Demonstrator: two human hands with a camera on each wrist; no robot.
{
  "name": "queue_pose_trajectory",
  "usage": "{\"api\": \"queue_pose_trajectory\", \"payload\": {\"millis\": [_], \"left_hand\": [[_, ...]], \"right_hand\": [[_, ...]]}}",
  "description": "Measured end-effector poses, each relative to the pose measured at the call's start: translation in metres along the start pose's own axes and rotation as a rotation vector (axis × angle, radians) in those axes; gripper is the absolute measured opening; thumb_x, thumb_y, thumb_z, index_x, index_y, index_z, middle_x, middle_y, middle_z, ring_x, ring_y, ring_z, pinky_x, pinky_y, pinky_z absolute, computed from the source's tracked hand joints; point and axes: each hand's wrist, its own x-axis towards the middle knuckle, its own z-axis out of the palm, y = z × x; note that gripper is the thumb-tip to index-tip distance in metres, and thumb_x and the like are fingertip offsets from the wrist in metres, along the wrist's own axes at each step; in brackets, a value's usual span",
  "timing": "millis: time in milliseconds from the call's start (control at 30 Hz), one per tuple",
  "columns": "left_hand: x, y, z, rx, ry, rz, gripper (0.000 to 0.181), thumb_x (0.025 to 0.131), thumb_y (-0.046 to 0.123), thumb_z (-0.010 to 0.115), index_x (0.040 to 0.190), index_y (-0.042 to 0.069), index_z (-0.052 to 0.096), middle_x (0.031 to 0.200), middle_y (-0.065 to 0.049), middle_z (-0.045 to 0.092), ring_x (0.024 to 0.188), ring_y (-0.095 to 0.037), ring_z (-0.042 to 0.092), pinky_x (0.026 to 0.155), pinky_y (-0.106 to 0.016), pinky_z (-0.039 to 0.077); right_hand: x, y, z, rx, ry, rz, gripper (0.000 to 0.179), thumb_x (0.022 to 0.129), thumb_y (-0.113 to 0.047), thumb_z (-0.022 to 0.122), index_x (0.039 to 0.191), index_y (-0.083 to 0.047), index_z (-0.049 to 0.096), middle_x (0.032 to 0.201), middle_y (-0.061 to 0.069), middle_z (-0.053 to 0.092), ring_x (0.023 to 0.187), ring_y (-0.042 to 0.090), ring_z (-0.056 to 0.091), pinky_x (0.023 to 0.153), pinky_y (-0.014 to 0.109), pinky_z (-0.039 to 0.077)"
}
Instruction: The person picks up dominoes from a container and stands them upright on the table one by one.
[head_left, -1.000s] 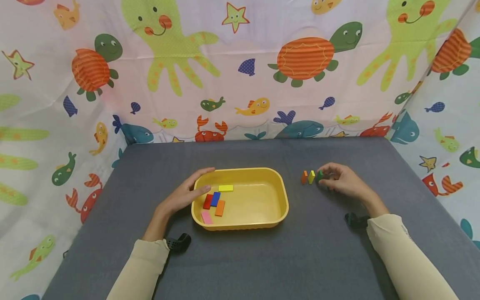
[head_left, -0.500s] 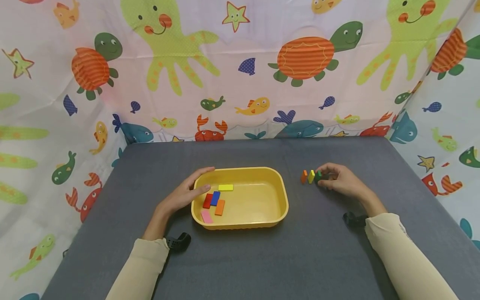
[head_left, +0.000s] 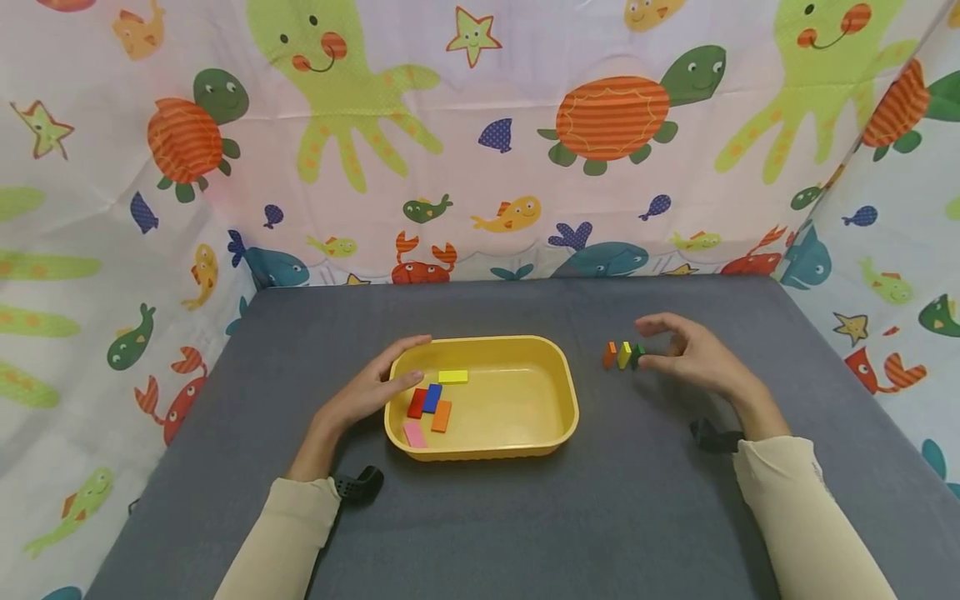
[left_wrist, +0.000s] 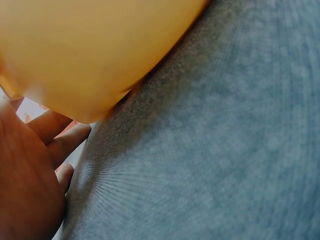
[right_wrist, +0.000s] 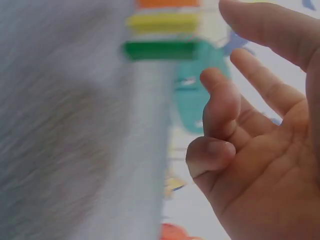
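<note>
A yellow plastic tray (head_left: 517, 454) sits on the grey table, and my left hand (head_left: 367, 386) holds its left end, thumb over the rim and fingers along the outer wall. The left wrist view shows those fingers (left_wrist: 62, 145) against the tray's outside. To the right of the tray stand three small upright blocks in a row: orange (head_left: 609, 356), yellow (head_left: 624, 356) and green (head_left: 637, 357). My right hand (head_left: 697, 354) is just beside the green block, thumb and index finger spread apart and nothing between them. In the right wrist view the green block (right_wrist: 160, 50) stands apart from the fingers.
Inside the tray, toward its left, lie several flat blocks: yellow (head_left: 453, 377), red (head_left: 416, 404), blue (head_left: 432, 398), orange (head_left: 441, 417) and pink (head_left: 414, 434). Cloth printed with sea animals (head_left: 465, 167) hangs behind the table and at both sides.
My right hand has let go of the green block, which now stands beside the yellow one, slightly closer than before. The fingers have spread and drawn back. My left hand stays on the tray.
</note>
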Motion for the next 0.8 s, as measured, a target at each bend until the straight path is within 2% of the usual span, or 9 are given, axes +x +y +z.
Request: {"api": "queue_pose_trajectory", "payload": {"millis": [133,300,467,600,667,800], "left_hand": [[0.0,-0.001,0.0,0.003,0.006,-0.003,0.061,0.099,0.038,0.061,0.155,0.039,0.037,0.165,0.003,0.032,0.153,-0.03,0.03,0.118,-0.064,0.034],[0.0,-0.001,0.0,0.006,0.005,-0.006,0.061,0.099,0.039,0.061,0.155,0.038,0.037,0.165,0.002,0.031,0.153,-0.031,0.029,0.118,-0.065,0.032],[0.001,0.0,-0.001,-0.007,0.004,-0.003,0.06,0.098,0.039,0.062,0.154,0.039,0.038,0.165,0.002,0.032,0.153,-0.031,0.029,0.118,-0.066,0.032],[0.002,-0.002,-0.001,0.0,0.001,0.0,0.06,0.099,0.04,0.061,0.154,0.039,0.038,0.165,0.002,0.032,0.153,-0.031,0.029,0.117,-0.066,0.032],[0.002,-0.004,-0.001,0.004,-0.002,0.0,0.06,0.099,0.039,0.061,0.154,0.039,0.038,0.165,0.002,0.032,0.153,-0.031,0.029,0.117,-0.066,0.032],[0.003,-0.004,-0.001,0.001,-0.003,0.002,0.059,0.099,0.036,0.06,0.154,0.04,0.038,0.165,0.002,0.032,0.153,-0.031,0.029,0.118,-0.066,0.032]], "right_hand": [[0.001,-0.029,-0.003,-0.043,0.03,-0.052,0.057,0.088,-0.024,0.081,0.139,-0.016,0.057,0.134,0.017,0.062,0.065,0.018,0.051,0.055,0.028,0.043],[0.007,-0.068,0.0,-0.046,0.027,-0.148,0.054,0.087,-0.024,0.082,0.137,-0.019,0.06,0.128,0.01,0.064,0.066,0.019,0.051,0.055,0.026,0.044],[0.022,-0.102,0.011,0.016,-0.053,-0.248,0.047,0.088,-0.021,0.081,0.132,-0.019,0.063,0.121,0.009,0.066,0.056,0.021,0.054,0.05,0.027,0.047],[0.034,-0.129,0.026,0.038,-0.135,-0.296,0.039,0.089,-0.018,0.08,0.125,-0.019,0.067,0.115,0.008,0.068,0.051,0.021,0.054,0.044,0.03,0.048],[0.039,-0.142,0.035,0.033,-0.161,-0.323,0.037,0.088,-0.018,0.08,0.123,-0.019,0.069,0.112,0.007,0.069,0.057,0.019,0.054,0.047,0.029,0.049],[0.051,-0.161,0.055,0.01,-0.203,-0.381,0.036,0.087,-0.018,0.081,0.121,-0.018,0.071,0.109,0.002,0.073,0.073,0.018,0.057,0.062,0.027,0.051]]}}
